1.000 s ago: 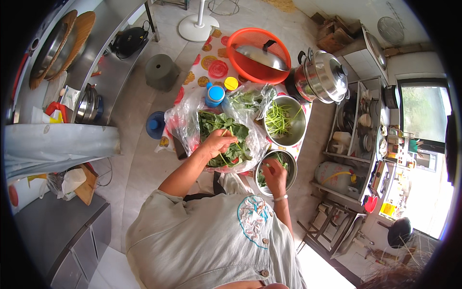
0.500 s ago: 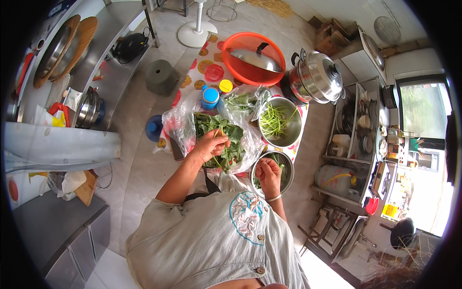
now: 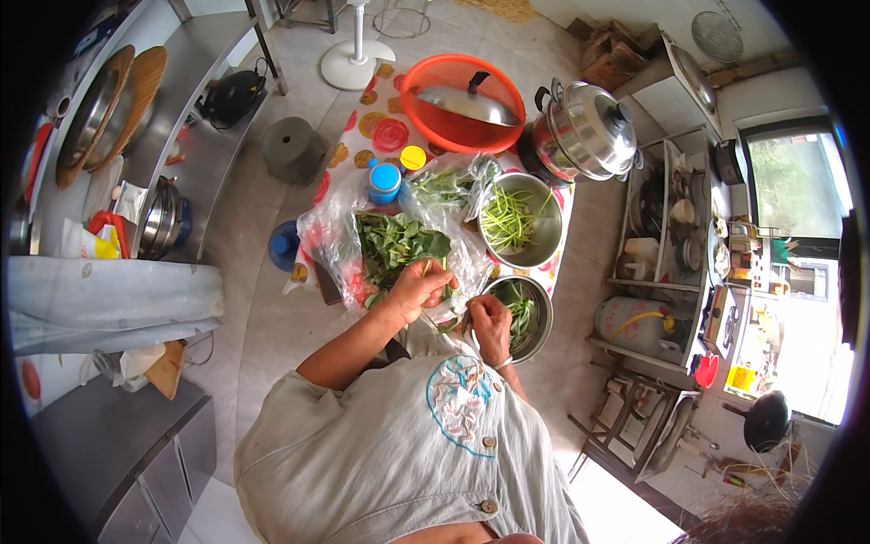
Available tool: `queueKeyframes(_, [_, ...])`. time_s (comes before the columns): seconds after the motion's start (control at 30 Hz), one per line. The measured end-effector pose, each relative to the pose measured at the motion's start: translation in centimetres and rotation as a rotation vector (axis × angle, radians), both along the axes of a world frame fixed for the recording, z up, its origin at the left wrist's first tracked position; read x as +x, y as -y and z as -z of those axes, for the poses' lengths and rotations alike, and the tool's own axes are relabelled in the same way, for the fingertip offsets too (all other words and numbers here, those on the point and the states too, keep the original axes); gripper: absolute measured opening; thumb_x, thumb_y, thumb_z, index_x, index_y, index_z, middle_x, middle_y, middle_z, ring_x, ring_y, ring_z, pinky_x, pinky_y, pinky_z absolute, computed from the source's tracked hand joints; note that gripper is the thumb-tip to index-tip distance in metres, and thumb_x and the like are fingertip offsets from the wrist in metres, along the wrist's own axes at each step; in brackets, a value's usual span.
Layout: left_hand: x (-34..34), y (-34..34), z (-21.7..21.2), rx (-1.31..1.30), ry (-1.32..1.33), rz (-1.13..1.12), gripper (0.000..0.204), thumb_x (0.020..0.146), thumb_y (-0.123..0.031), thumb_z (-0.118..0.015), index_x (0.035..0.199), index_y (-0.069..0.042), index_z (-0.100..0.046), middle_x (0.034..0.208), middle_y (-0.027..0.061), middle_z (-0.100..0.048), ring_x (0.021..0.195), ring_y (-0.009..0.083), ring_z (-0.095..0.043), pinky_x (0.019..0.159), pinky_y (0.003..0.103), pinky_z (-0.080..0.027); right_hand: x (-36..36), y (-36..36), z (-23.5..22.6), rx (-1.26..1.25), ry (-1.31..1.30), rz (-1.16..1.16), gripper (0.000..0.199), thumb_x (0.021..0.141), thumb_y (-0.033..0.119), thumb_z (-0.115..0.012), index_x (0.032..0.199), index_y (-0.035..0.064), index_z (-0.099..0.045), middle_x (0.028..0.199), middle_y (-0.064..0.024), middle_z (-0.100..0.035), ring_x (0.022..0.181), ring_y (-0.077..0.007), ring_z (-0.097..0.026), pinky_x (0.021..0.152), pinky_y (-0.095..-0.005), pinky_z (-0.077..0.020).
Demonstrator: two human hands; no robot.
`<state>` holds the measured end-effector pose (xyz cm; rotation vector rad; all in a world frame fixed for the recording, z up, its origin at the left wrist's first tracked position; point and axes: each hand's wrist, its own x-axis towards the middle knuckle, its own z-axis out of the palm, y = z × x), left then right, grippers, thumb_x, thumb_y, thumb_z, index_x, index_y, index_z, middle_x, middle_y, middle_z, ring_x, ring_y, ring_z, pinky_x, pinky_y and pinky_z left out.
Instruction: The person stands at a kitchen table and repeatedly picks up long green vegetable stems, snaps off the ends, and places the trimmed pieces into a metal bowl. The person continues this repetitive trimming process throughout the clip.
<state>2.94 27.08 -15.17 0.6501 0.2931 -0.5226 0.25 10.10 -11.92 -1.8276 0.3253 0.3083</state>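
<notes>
My left hand (image 3: 416, 288) pinches a green stem at the near edge of a heap of leafy greens (image 3: 391, 241) lying on a clear plastic bag (image 3: 331, 238). My right hand (image 3: 489, 319) is closed on greens at the rim of a small steel bowl (image 3: 536, 292) that holds picked leaves. The two hands are close together, a stem running between them. A larger steel bowl (image 3: 547, 238) with thin green stalks stands just beyond.
A patterned mat (image 3: 376, 125) on the floor carries an orange basin (image 3: 426, 116) with a lid, a steel pot (image 3: 584, 131), and small jars (image 3: 384, 179). A grey stool (image 3: 293, 150) and steel counter (image 3: 195, 109) stand left. Shelves (image 3: 675, 227) and a gas cylinder (image 3: 634, 325) stand right.
My left hand has drawn back from the middle of the greens heap to its near edge, closer to my right hand. The camera has shifted slightly.
</notes>
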Motion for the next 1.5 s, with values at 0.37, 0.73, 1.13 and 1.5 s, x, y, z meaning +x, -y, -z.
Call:
queueKeyframes(0.37, [2.6, -4.1, -1.2, -0.18, -0.077, -0.401, 0.012, 0.086, -0.014, -0.058, 0.078, -0.011, -0.049, 0.076, 0.005, -0.055, 0.048, 0.0025, -0.035, 0.039, 0.017, -0.027, 2.0, 0.7, -2.3, 0.19, 0.134, -0.083, 0.01, 0.082, 0.009, -0.061, 0.079, 0.0011, -0.057, 0.063, 0.0019, -0.054, 0.054, -0.0042, -0.048, 0.047, -0.0185, -0.0384])
queueKeyframes(0.73, [1.7, -2.3, 0.2, -0.217, -0.207, -0.322, 0.014, 0.088, -0.018, -0.055, 0.078, -0.012, -0.048, 0.076, 0.0023, -0.054, 0.045, 0.0022, -0.032, 0.038, 0.017, -0.027, -0.3, -1.0, -0.1, -0.56, 0.491, -0.593, 0.008, 0.075, 0.011, -0.059, 0.079, 0.0049, -0.062, 0.068, -0.0132, -0.058, 0.06, -0.0316, -0.058, 0.054, -0.0387, -0.0459])
queueKeyframes(1.13, [3.0, -0.3, 1.6, -0.202, -0.177, -0.136, 0.011, 0.086, -0.019, -0.057, 0.078, -0.013, -0.054, 0.077, 0.0044, -0.057, 0.047, 0.0021, -0.034, 0.039, 0.016, -0.028, -2.5, 13.0, 3.6, 0.431, -0.094, 0.49, 0.015, 0.088, 0.013, -0.047, 0.081, 0.0059, -0.058, 0.061, -0.0003, -0.054, 0.045, -0.0069, -0.044, 0.038, -0.0184, -0.0319])
queueKeyframes(1.5, [12.3, 11.8, 9.3, -0.271, -0.496, 0.012, 0.016, 0.089, -0.018, -0.049, 0.078, -0.006, -0.052, 0.073, 0.0058, -0.058, 0.053, 0.0121, -0.048, 0.047, 0.023, -0.039, -14.9, 16.7, 6.2, 0.573, -0.337, 0.867, 0.011, 0.086, 0.016, -0.051, 0.083, 0.0062, -0.053, 0.065, -0.0035, -0.05, 0.048, -0.0118, -0.043, 0.041, -0.0245, -0.0364])
